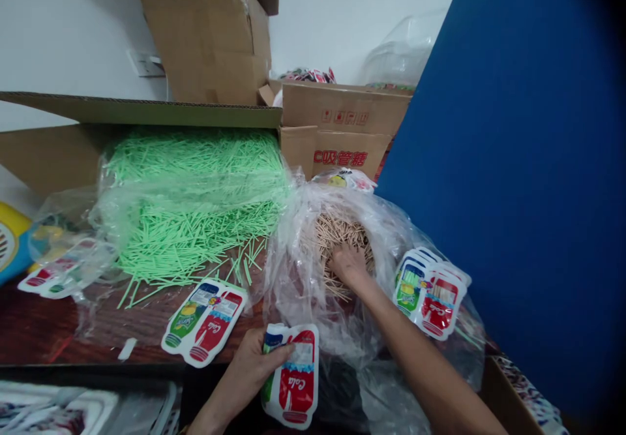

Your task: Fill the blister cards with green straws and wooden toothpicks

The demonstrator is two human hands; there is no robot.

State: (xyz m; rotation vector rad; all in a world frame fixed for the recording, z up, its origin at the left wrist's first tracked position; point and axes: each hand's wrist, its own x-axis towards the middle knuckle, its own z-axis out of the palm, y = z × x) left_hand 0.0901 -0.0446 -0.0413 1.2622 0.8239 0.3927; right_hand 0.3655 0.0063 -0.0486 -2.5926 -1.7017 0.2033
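My left hand [259,363] pinches a flat bottle-shaped candy pouch [299,376] near the front edge of the table, thumb across its front. The pouch has a red Cola half and a green half partly covered by my fingers. My right hand [348,262] reaches into an open clear plastic bag [293,272] with its fingers curled into a heap of thin brown candy straws [337,226]. Its fingertips are hidden among them. Left of the bag, green candy straws [195,207] spill from a carton. A similar pouch [205,321] lies in front of them.
A stack of pouches [433,291] showing straws inside rests to the right of the bag. Cardboard boxes [337,109] stand behind. A large blue panel [513,180] bounds the right side. At the lower left is a white tray [105,399]; a yellow-and-blue object [12,239] is at the left.
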